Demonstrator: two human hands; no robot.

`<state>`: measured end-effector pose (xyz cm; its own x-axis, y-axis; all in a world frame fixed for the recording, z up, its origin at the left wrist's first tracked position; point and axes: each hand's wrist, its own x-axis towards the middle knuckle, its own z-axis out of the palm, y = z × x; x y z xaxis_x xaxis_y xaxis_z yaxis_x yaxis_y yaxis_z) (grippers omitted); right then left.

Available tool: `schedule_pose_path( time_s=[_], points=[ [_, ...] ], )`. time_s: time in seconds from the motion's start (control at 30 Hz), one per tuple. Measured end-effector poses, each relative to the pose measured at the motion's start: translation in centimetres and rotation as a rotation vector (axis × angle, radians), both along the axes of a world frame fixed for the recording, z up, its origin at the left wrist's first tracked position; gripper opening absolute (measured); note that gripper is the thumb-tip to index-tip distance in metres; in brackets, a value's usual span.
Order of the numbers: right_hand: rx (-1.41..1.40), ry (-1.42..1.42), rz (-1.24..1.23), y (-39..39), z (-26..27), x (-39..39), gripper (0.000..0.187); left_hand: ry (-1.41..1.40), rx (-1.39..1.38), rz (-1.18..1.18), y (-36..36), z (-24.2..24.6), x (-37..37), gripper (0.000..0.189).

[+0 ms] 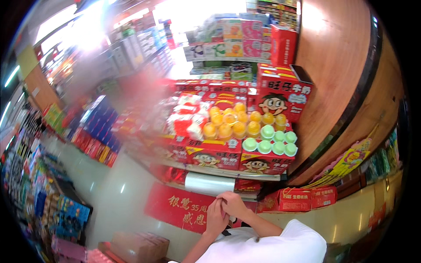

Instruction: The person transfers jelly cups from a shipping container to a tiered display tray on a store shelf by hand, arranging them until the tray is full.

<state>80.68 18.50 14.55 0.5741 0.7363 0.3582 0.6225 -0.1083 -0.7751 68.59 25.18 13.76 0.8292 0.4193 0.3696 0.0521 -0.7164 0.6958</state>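
My left hand (215,215) and my right hand (235,204) meet in front of my white shirt, the right fingers resting over the left. Something pinkish shows between the palms; whether it is skin or a held object, I cannot tell. Beyond my hands is a shelf (263,177) stacked with red milk cartons (213,160). On top of the cartons sit cups of orange jelly or fruit (225,131), pale green-lidded cups (264,146) and red-and-white packets (187,118). A roll of clear plastic film or bags (210,183) is under the shelf edge.
A dark phone-like slab (301,74) lies on a taller red milk carton (283,93). To the right curves a wooden counter (332,65). Red gift boxes (294,199), a red mat (177,207) and a cardboard box (141,246) are on the floor. Part of the left view is blurred.
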Motion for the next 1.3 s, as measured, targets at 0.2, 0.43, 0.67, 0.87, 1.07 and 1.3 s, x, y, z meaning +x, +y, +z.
schedule_pose_path(
  time_s=[0.2,0.43,0.67,0.87,1.07,1.3],
  points=[
    [-0.060,0.111,0.278,0.9,-0.7,-9.2,0.023,0.048,-0.029,0.295,-1.9,-1.9,-10.4,0.065],
    [-0.127,0.109,0.673,4.5,0.4,-17.3,0.024,0.027,-0.035,0.597,-2.1,-1.3,-19.7,0.061],
    [-0.180,0.077,1.038,10.6,1.5,-29.4,0.026,-0.034,-0.059,1.001,-0.9,-1.6,-30.5,0.058],
    [-0.229,0.100,1.254,14.8,2.5,-42.2,0.024,-0.087,-0.050,1.251,1.2,-2.0,-42.0,0.052],
    [-0.243,-0.063,1.497,18.6,0.3,-54.1,0.028,-0.085,-0.126,1.437,2.7,-2.7,-52.7,0.042],
    [-0.521,-0.015,1.686,20.9,-3.5,-68.1,0.030,-0.959,-0.819,1.619,4.5,-10.8,-61.4,0.029]
  ],
)
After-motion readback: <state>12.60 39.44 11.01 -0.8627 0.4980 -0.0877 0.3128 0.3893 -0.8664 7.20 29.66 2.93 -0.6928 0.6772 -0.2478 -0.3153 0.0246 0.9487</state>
